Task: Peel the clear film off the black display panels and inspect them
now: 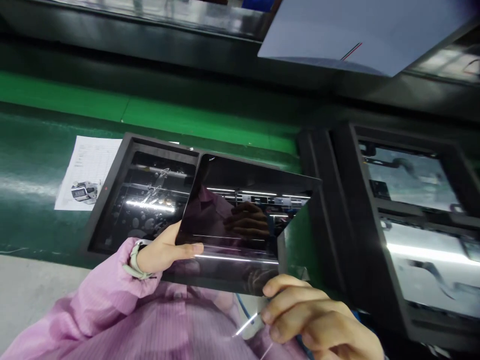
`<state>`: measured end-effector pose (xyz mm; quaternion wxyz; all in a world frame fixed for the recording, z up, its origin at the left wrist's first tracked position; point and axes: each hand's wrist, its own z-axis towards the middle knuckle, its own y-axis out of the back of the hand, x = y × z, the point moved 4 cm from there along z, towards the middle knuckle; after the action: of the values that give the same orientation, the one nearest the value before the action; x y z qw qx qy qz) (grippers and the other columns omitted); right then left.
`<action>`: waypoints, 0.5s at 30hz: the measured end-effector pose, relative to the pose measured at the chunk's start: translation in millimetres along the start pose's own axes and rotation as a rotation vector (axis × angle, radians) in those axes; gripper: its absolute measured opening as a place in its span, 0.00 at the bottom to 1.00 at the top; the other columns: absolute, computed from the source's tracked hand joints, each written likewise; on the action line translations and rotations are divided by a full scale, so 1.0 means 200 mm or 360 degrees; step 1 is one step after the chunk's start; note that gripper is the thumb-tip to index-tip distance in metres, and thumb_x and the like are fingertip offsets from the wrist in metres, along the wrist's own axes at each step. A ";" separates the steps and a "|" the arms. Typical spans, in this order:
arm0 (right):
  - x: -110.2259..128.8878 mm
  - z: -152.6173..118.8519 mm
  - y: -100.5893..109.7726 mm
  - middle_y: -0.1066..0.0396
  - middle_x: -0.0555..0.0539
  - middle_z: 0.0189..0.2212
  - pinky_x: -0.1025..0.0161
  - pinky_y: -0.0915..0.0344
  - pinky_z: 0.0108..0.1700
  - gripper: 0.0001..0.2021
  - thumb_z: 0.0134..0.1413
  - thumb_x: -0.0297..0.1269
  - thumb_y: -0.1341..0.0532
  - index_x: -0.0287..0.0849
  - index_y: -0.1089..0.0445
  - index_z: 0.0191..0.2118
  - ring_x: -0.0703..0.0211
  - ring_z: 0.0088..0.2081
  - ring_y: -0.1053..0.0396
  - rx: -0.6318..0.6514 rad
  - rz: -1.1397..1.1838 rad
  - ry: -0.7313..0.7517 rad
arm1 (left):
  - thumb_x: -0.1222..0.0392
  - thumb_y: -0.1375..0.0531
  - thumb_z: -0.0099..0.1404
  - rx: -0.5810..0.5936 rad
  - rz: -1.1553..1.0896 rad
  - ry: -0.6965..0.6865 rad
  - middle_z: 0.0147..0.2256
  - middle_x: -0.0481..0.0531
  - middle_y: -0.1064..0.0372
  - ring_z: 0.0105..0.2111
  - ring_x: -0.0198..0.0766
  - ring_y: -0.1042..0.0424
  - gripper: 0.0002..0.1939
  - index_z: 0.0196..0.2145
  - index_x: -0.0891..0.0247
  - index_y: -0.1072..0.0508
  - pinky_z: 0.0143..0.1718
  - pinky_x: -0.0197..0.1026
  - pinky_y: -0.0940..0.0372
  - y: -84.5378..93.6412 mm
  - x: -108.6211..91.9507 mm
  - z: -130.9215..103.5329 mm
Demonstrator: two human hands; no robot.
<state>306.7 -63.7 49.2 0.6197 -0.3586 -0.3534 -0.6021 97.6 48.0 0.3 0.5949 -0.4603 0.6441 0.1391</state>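
Observation:
My left hand (165,250) grips the left edge of a glossy black display panel (228,250), thumb on its face and fingers behind. The panel is tilted and mirrors ceiling lights and a hand. My right hand (318,315) is at the panel's lower right corner, fingers curled and pressed together. Below these fingers, bright streaks show on a clear film (245,325), which the fingers seem to pinch; its full outline is hard to make out. Behind the panel lies a black foam tray (112,182) with a shiny, film-covered dark panel (150,205) in it.
A printed sheet (93,160) lies partly under the tray on the green bench (30,165). To the right stand black foam trays (360,210) holding silvery panels with dark flex cables (423,260). A white board (337,35) overhangs the bench at upper right.

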 end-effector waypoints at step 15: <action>0.15 0.02 -0.10 0.20 0.50 0.26 0.64 0.21 0.43 0.16 0.70 0.37 0.46 0.42 0.35 0.28 0.62 0.29 0.19 0.0037 -0.0208 0.0151 | 0.51 0.24 0.54 -0.0033 -0.0127 0.0290 0.30 0.51 0.23 0.30 0.37 0.27 0.18 0.38 0.65 0.18 0.34 0.38 0.30 0.08 0.06 -0.06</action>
<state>287.5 -75.6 78.1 0.5992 -0.2985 -0.3532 -0.6535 79.8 43.7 -12.9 0.5342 -0.5024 0.6752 0.0795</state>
